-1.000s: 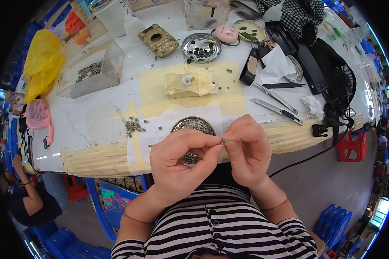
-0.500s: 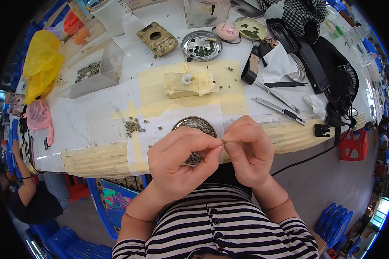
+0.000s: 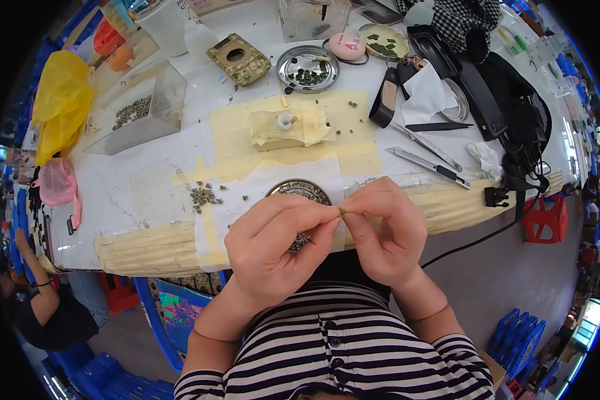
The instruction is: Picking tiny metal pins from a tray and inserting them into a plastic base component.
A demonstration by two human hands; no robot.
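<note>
Pinching a tiny piece (image 3: pixel 342 213) between both hands above the near edge of a crowded table (image 3: pixel 107 200).

Head view: the left hand (image 3: pixel 277 243) and right hand (image 3: pixel 388 233) meet tip to tip, each with thumb and forefinger pressed together on the piece, too small to make out; the left hand hides much of a round tin (image 3: pixel 300 180) of small parts. A loose heap of parts (image 3: pixel 204 197) lies left of it. Beyond the tin, a taped block (image 3: pixel 273 140) bearing a small white cup (image 3: pixel 285 124) stands in front of a metal dish (image 3: pixel 279 75) with dark green bits. A clear bin (image 3: pixel 169 100) sits farther left; a utility knife (image 3: pixel 428 167) and black strap (image 3: pixel 383 103) crowd the right.
</note>
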